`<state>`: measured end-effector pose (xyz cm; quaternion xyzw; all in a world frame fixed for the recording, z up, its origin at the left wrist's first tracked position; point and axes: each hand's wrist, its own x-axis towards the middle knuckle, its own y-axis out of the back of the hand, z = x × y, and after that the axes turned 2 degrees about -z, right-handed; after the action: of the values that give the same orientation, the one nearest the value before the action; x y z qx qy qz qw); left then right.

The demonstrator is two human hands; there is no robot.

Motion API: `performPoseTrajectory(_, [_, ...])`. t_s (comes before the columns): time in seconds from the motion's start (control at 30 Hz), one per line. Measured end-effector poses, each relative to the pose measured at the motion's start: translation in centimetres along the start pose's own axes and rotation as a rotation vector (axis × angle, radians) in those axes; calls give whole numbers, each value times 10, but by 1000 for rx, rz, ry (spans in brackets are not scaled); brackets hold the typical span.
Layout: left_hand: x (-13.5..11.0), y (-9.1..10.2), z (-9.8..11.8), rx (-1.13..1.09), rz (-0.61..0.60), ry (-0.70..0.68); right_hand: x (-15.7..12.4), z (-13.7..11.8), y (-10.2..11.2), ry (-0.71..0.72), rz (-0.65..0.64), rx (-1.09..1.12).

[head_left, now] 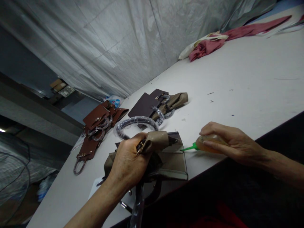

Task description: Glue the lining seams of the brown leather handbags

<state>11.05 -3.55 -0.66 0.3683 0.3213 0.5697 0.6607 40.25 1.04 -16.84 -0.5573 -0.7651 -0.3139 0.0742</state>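
Note:
My left hand (130, 156) is closed on an olive-brown handbag piece (155, 141), bunching its folded leather near a metal fitting. The panel of this handbag (172, 161) lies flat below, and a plastic-wrapped handle (137, 122) loops up behind my knuckles. In my right hand (234, 142) is a squeeze bottle (210, 143) of amber liquid, held on its side. Its thin green nozzle (190, 147) points left, with the tip at the right edge of the panel; whether it touches cannot be told.
Beyond my hands lies a dark brown handbag (147, 104) with wrapped handles. Reddish-brown handbag parts (97, 120) rest at the left table edge. Red cloth (209, 47) lies along the back of the white table (256, 76). A plastic sheet (123, 41) hangs behind it.

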Motion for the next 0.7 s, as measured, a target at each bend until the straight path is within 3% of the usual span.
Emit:
performPoseTrajectory(0.13, [-3, 0, -2, -19, -6, 26, -5, 2, -2, 30, -121, 53])
performPoseTrajectory(0.27, [-8, 1, -2, -27, -11, 33, -12, 2, -5, 58, -1, 8])
performPoseTrajectory(0.4, [-9, 1, -2, -52, -30, 55, -15, -4, -6, 10, -123, 88])
performPoseTrajectory(0.53, [-13, 1, -2, -76, -25, 52, -16, -7, -5, 27, -37, 46])
performPoseTrajectory(0.7, [-22, 0, -3, -170, -28, 30, -20, -5, -8, -11, -110, 114])
